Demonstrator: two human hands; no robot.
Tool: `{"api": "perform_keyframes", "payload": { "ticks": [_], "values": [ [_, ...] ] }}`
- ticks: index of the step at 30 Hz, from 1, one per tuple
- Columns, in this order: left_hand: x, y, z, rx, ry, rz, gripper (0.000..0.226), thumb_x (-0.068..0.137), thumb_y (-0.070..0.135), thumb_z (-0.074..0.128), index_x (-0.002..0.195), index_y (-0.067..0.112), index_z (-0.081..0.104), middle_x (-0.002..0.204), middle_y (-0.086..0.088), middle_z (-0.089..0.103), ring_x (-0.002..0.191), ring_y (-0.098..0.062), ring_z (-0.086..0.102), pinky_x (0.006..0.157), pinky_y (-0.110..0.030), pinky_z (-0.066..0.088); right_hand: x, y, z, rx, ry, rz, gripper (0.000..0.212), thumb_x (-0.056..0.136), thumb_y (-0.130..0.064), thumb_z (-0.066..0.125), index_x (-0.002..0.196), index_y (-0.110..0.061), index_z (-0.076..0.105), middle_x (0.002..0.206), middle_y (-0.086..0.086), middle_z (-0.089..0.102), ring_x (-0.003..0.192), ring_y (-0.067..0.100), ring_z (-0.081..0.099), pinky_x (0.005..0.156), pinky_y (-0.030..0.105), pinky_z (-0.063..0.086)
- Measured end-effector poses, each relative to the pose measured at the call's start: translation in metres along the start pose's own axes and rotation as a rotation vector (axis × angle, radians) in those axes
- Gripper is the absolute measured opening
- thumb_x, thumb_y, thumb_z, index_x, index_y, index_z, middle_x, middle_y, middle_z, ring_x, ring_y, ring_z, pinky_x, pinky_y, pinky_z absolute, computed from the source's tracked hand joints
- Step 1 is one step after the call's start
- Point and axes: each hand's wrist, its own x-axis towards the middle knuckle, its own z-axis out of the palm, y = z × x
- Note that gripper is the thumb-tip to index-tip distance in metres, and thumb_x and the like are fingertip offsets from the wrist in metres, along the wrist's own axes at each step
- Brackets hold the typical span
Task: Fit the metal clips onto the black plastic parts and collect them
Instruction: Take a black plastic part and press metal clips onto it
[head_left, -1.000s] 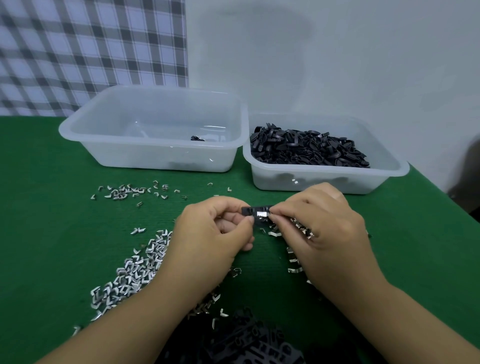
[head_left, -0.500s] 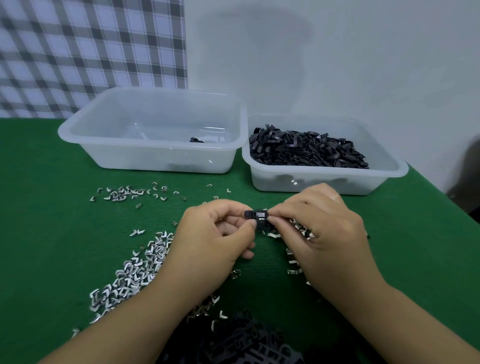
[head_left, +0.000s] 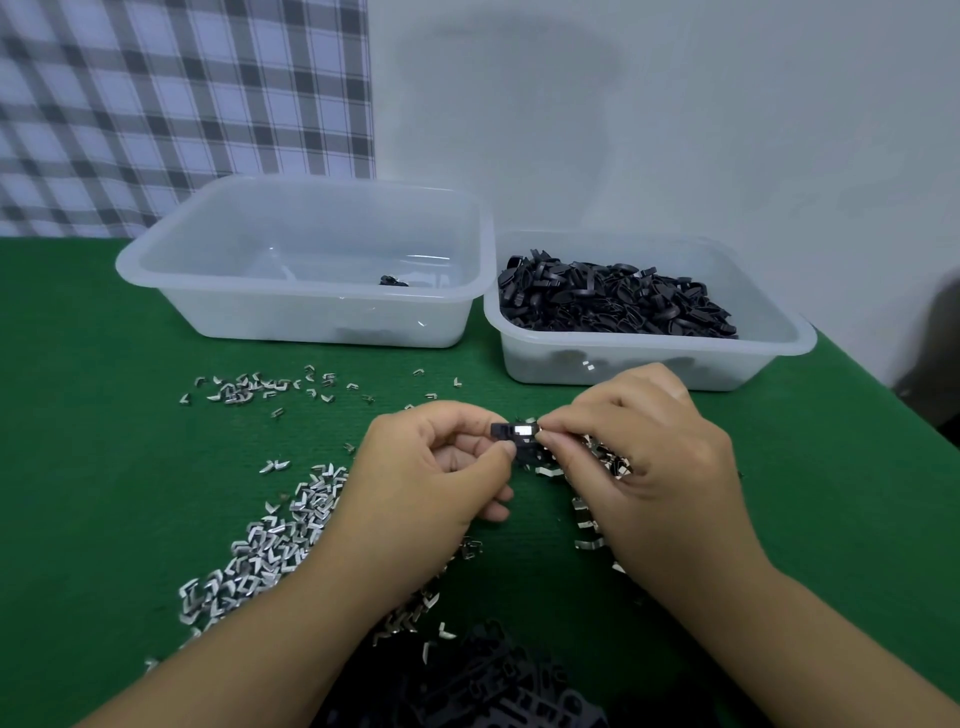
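Observation:
A small black plastic part (head_left: 503, 431) is pinched between thumb and forefinger of my left hand (head_left: 434, 478). A shiny metal clip (head_left: 523, 430) sits on its right end, and the fingertips of my right hand (head_left: 649, 467) press on that clip. Both hands hover just above the green table, in the middle of the view. Loose metal clips (head_left: 270, 540) lie in a heap to the lower left, and more lie under my right hand. A pile of black plastic parts (head_left: 478, 680) lies at the near edge between my forearms.
Two translucent tubs stand at the back. The left tub (head_left: 171, 260) holds one or two dark pieces (head_left: 393, 281). The right tub (head_left: 779, 343) is heaped with black parts (head_left: 613, 304). A thin scatter of clips (head_left: 249, 387) lies in front of the left tub.
The hands have stayed in nearly the same place. The black part has turned slightly between the fingers, and the clip on it shows more brightly now.

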Motion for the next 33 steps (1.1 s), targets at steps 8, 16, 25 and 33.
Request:
{"api": "perform_keyframes", "payload": {
  "ticks": [8,16,25,33],
  "values": [
    [-0.0004,0.001,0.0004,0.0,0.007,0.008,0.024,0.08,-0.005,0.066,0.07,0.015,0.07,0.056,0.002,0.065,0.047,-0.008,0.062,0.045,-0.019,0.052,-0.0001,0.0002,0.0011,-0.006,0.003,-0.019,0.004,0.078,-0.013,0.07,0.075,-0.011,0.072,0.068,-0.001,0.061,0.072,0.017,0.049,0.071,0.025,0.041],
    [-0.0006,0.0014,-0.0011,-0.018,-0.007,0.003,0.019,0.08,-0.003,0.066,0.072,0.013,0.071,0.058,0.001,0.066,0.048,-0.009,0.062,0.046,-0.019,0.051,0.0009,0.0006,0.0006,0.041,-0.009,0.032,0.001,0.075,-0.013,0.072,0.076,-0.013,0.073,0.07,-0.003,0.062,0.074,0.016,0.052,0.072,0.018,0.04],
    [-0.0009,0.001,-0.0008,-0.022,-0.036,-0.013,0.02,0.079,-0.005,0.066,0.07,0.013,0.071,0.059,-0.001,0.066,0.049,-0.01,0.063,0.045,-0.02,0.051,0.0007,0.0007,0.0017,0.085,-0.024,0.015,0.003,0.075,-0.012,0.073,0.078,-0.012,0.073,0.072,-0.002,0.06,0.074,0.019,0.051,0.069,0.024,0.042],
    [-0.0023,-0.0004,0.0027,0.054,-0.008,0.033,0.021,0.079,-0.003,0.065,0.072,0.016,0.07,0.057,0.004,0.063,0.05,-0.008,0.061,0.046,-0.019,0.051,0.0025,-0.0035,0.0011,0.214,-0.162,0.194,0.007,0.076,-0.014,0.071,0.081,-0.018,0.068,0.08,-0.006,0.054,0.083,0.015,0.051,0.074,0.024,0.041]
  ]
}}
